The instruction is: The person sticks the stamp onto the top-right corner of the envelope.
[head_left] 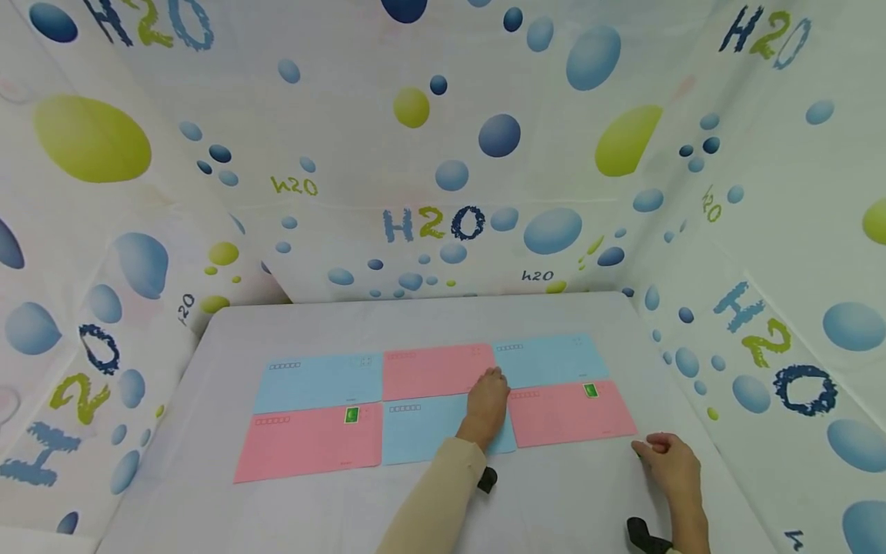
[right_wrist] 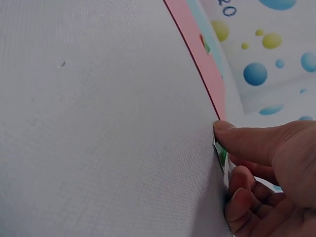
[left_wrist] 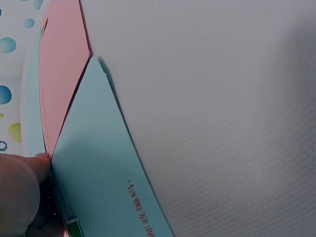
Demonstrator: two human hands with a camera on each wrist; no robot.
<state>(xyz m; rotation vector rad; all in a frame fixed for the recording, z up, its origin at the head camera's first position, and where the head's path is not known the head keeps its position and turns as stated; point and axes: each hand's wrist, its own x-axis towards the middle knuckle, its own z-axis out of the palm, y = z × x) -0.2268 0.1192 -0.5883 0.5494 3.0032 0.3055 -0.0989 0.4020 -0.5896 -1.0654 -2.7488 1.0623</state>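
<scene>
A beige sleeve (head_left: 434, 496) and black wrist pieces (head_left: 642, 534) are worn.

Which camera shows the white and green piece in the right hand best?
The right wrist view: up close, the white and green piece shows in the right hand, partly hidden by the fingers. In the head view it is too small to make out clearly; the left wrist view doesn't show it.

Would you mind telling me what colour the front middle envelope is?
The front middle envelope is light blue, best seen in the head view.
</scene>
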